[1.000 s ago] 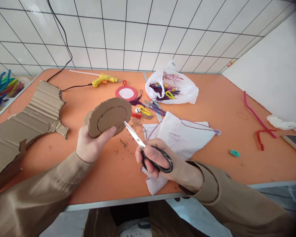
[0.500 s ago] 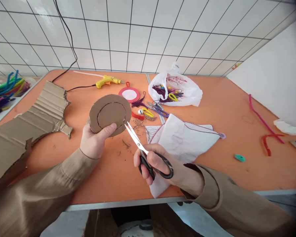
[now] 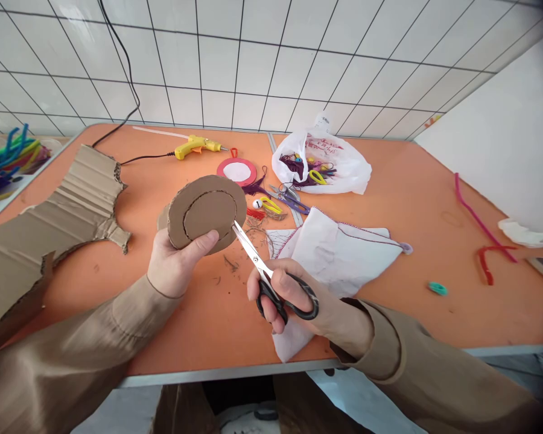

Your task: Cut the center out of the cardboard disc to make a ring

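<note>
A round cardboard disc (image 3: 210,214), with a smaller circle cut or scored inside it, is gripped by my left hand (image 3: 174,259), thumb on its front face. Behind its left edge another bit of cardboard shows. My right hand (image 3: 287,286) is closed round the black handles of a pair of scissors (image 3: 259,264). The blades are nearly together, and their tips touch the right part of the disc, near the inner circle. Under my right wrist lies a white fabric piece (image 3: 344,256) with purple edge stitching.
A large torn cardboard sheet (image 3: 58,223) lies at left. Farther back are a yellow glue gun (image 3: 196,146), a pink-rimmed disc (image 3: 238,172), purple-handled scissors (image 3: 294,202) and a white plastic bag (image 3: 339,163). Pipe cleaners (image 3: 484,223) and a teal ring (image 3: 437,289) lie at right.
The disc has moved slightly right and tilted in my left hand. The scissors' blades have closed somewhat, and their tips now meet the cardboard instead of standing just beside it.
</note>
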The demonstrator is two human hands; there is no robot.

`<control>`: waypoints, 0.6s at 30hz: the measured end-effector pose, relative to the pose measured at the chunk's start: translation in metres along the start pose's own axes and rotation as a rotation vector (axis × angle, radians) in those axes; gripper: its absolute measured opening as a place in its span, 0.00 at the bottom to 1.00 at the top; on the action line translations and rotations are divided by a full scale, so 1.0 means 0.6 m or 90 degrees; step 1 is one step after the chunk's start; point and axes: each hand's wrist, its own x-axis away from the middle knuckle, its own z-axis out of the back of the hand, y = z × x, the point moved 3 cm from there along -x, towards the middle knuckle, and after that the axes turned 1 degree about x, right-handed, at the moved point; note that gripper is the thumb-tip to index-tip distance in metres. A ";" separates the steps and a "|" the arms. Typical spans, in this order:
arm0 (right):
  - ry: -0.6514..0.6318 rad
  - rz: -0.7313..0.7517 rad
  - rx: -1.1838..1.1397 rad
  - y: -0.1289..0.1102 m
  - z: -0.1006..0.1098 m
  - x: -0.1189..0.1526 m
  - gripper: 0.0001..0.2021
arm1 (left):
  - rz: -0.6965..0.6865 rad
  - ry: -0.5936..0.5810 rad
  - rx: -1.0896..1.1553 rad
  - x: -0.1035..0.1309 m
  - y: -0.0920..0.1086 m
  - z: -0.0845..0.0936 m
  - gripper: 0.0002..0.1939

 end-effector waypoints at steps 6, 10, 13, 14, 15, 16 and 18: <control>0.034 0.011 0.008 0.005 0.001 -0.004 0.27 | -0.046 0.002 -0.081 0.007 0.011 -0.003 0.10; 0.068 0.017 0.025 0.005 0.002 -0.005 0.27 | -0.068 0.007 -0.154 0.012 0.019 -0.003 0.07; 0.088 -0.002 0.044 0.005 0.003 -0.004 0.28 | -0.066 0.030 -0.182 0.014 0.019 -0.002 0.04; 0.092 -0.010 0.049 0.005 0.004 -0.003 0.28 | -0.049 0.034 -0.166 0.013 0.017 -0.003 0.04; 0.096 -0.016 0.055 0.005 0.004 -0.003 0.28 | -0.025 0.037 -0.129 0.012 0.015 -0.003 0.06; 0.101 -0.020 0.063 0.005 0.004 -0.003 0.28 | 0.007 0.039 -0.072 0.010 0.012 -0.005 0.08; 0.110 -0.023 0.083 0.005 0.003 -0.002 0.29 | 0.090 0.041 0.076 0.005 0.007 -0.009 0.13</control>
